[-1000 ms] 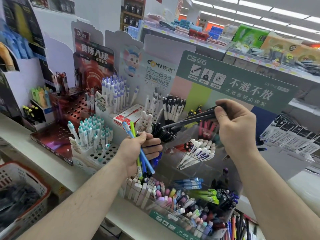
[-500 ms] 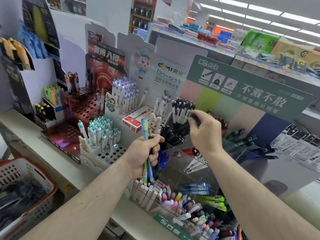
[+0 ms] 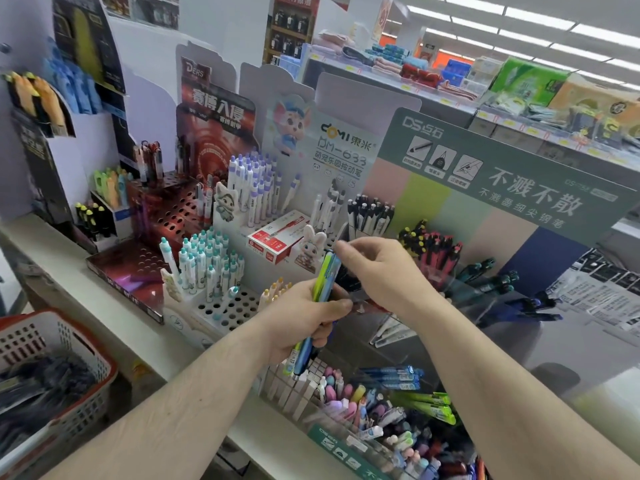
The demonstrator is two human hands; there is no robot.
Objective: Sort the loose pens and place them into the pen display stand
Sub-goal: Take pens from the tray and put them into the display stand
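- Left hand [image 3: 304, 318]: fingers curled round a small bundle of pens [image 3: 320, 306], green and blue barrels showing; the bundle stands roughly upright, tilted slightly right, tips poking out below the fist.
- Right hand [image 3: 384, 271]: reaching in from the right, fingertips at the top end of the bundle. Thumb and forefinger look pinched on the upper tip of one pen, though blur keeps the exact contact unclear.
- Both hands are held above the front of the pen display stand [image 3: 391, 341], a clear tiered rack under a green header card [image 3: 512, 174].
- Stand contents: black pens with pink and yellow caps [image 3: 436, 244] in an upper tier; dark teal pens [image 3: 485, 278] to the right; blue pens [image 3: 394, 377] and lime green pens [image 3: 429, 405] lying in lower tiers; pastel mixed pens [image 3: 349, 400] in the front compartments.
- Just behind the hands: black-and-white pens [image 3: 370, 213] standing upright, and a red pen box [image 3: 277, 239] lying beside a rabbit figure [image 3: 311, 245].
- Left of the hands: white perforated holder [image 3: 221, 306] carrying teal-capped pens [image 3: 207, 261]; behind it purple-capped white pens [image 3: 252, 188].
- Further left: dark red perforated stand [image 3: 162, 216], mostly unfilled holes.
- Lower left corner: red-rimmed white basket [image 3: 59, 368] with dark, blurred contents.
- All displays rest on a pale shelf [image 3: 62, 265].
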